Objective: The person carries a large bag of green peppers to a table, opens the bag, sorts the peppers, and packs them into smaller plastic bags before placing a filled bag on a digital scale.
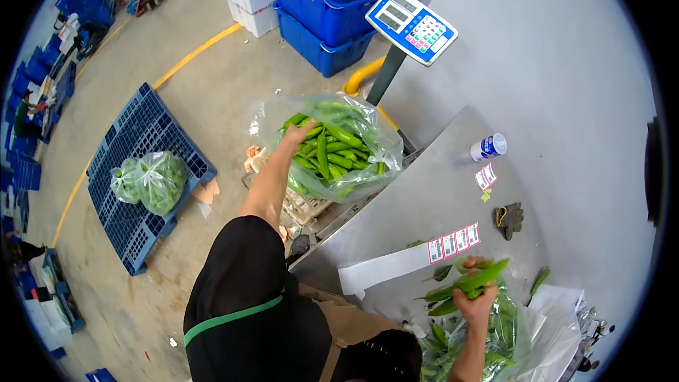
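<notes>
My left hand (301, 131) reaches over a large clear plastic bag (385, 143) full of long green peppers (338, 148). Its fingers are closed round a green pepper at the bag's left side, though the fingertips are partly hidden. My right hand (479, 300) grips several green peppers (463, 286) above the metal table. Below it lies another clear bag (511, 322) with green peppers in it. A strip of printed labels (453, 243) on white backing lies just beyond the right hand.
A weighing scale display (411, 25) stands on a post behind the bag. The metal table (396, 219) holds a glove (508, 221) and a white-and-blue container (489, 147). Blue crates (322, 28) are stacked ahead. On the left, a blue pallet (134, 138) carries bagged greens (161, 180).
</notes>
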The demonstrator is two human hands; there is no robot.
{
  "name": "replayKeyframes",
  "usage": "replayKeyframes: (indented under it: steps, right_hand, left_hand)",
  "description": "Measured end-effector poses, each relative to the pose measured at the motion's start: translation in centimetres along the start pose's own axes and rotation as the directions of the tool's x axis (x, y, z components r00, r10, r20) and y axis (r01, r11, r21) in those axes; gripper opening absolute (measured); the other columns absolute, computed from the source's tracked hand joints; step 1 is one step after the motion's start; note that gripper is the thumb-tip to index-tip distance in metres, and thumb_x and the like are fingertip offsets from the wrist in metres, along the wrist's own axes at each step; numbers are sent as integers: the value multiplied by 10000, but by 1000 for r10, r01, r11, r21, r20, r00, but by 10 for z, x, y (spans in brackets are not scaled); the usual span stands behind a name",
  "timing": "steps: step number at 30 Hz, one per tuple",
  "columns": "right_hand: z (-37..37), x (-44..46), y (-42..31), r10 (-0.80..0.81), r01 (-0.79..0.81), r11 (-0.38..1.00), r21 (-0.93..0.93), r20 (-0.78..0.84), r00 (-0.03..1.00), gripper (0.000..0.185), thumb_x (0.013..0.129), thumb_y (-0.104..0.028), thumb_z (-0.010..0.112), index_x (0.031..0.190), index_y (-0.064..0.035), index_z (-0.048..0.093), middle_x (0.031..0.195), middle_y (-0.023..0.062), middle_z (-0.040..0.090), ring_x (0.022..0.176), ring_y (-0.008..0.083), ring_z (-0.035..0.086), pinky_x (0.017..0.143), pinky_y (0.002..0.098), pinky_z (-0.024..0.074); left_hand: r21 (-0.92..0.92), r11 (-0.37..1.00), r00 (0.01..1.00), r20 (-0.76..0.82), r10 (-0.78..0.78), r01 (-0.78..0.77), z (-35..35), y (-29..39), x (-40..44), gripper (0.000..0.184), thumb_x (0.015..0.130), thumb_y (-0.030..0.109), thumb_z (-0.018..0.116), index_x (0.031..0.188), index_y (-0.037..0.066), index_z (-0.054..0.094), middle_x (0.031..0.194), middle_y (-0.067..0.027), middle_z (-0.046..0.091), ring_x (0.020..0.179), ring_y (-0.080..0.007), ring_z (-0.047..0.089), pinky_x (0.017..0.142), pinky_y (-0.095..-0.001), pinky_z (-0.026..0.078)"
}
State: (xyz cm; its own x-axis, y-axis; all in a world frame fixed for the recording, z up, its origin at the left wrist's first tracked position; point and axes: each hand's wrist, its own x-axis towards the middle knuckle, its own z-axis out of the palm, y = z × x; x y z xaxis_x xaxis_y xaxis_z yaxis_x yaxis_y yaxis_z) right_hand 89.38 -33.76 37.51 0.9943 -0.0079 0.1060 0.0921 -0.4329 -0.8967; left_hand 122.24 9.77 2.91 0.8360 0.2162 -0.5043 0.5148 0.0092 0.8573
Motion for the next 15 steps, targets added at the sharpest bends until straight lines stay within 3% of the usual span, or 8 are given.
replayKeyframes:
  steps: [1, 3, 4, 6, 9, 11, 13, 15]
  right_hand:
    - [13, 16, -8, -21, 19, 999, 26, 68, 997, 462, 555, -25, 705, 996, -28, 568, 1032, 103, 557, 938, 197, 551, 818, 338, 452]
    - [41, 51, -17, 149, -151, 988, -11, 259, 954, 455, 565, -18, 700, 1001, -32, 573, 1014, 86, 580, 941, 192, 557, 820, 328, 452]
    - [60, 69, -13, 252, -320, 939, 126, 384, 888, 447, 579, -42, 706, 1005, -28, 575, 985, 77, 607, 933, 207, 577, 834, 335, 457]
    - [102, 110, -4, 410, -596, 787, 163, 582, 702, 401, 640, -119, 719, 993, 6, 575, 912, 96, 624, 841, 212, 616, 799, 336, 491]
    - [181, 166, 43, 336, -851, 481, 208, 853, 399, 376, 670, -200, 722, 935, 18, 568, 846, 140, 622, 761, 254, 627, 731, 394, 524]
    - [229, 197, 80, 391, -880, 469, 79, 875, 287, 372, 707, -244, 698, 948, 6, 564, 849, 149, 623, 748, 268, 629, 712, 431, 534]
    - [274, 221, 105, 511, -929, 365, 59, 821, 253, 378, 727, -258, 682, 979, -1, 568, 850, 164, 629, 733, 295, 629, 695, 448, 534]
    - [317, 246, 148, 476, -932, 348, 103, 837, 271, 384, 744, -273, 675, 1015, -22, 569, 893, 169, 630, 789, 306, 624, 742, 493, 515]
  left_hand:
    - [-158, 974, 974, -134, -184, 163, -10, -15, 33, 1072, 688, 605, 687, 1433, 32, 172, 1390, -191, 368, 1272, -318, 369, 1004, -477, 336]
    - [-263, 959, 973, -173, -156, 107, -29, 40, -16, 1070, 692, 601, 685, 1422, 0, 183, 1389, -194, 365, 1272, -314, 372, 1008, -462, 341]
    - [-313, 947, 970, -196, -142, 76, -39, 67, -38, 1070, 694, 599, 684, 1416, -17, 189, 1388, -196, 363, 1271, -313, 374, 1010, -454, 343]
    - [-319, 948, 997, -68, -36, 13, -53, 82, -30, 850, 772, 523, 640, 1340, -25, 324, 1277, -186, 475, 1176, -292, 473, 952, -423, 408]
    - [-333, 941, 993, 111, -26, 62, -65, 98, -9, 469, 878, 361, 548, 1166, -4, 490, 1061, -146, 608, 1019, -246, 578, 855, -421, 477]
    - [-402, 908, 987, 145, -67, 120, -62, 114, -11, 163, 930, 155, 445, 914, 52, 571, 767, -64, 655, 851, -193, 633, 741, -412, 521]
    - [-529, 837, 984, 167, -60, 141, -65, 121, -11, 155, 924, 148, 452, 897, 46, 566, 743, -68, 637, 865, -210, 631, 781, -438, 513]
    - [-658, 737, 976, 219, -9, 154, -63, 133, -16, 144, 913, 127, 451, 871, 43, 560, 725, -72, 619, 886, -227, 622, 842, -480, 482]
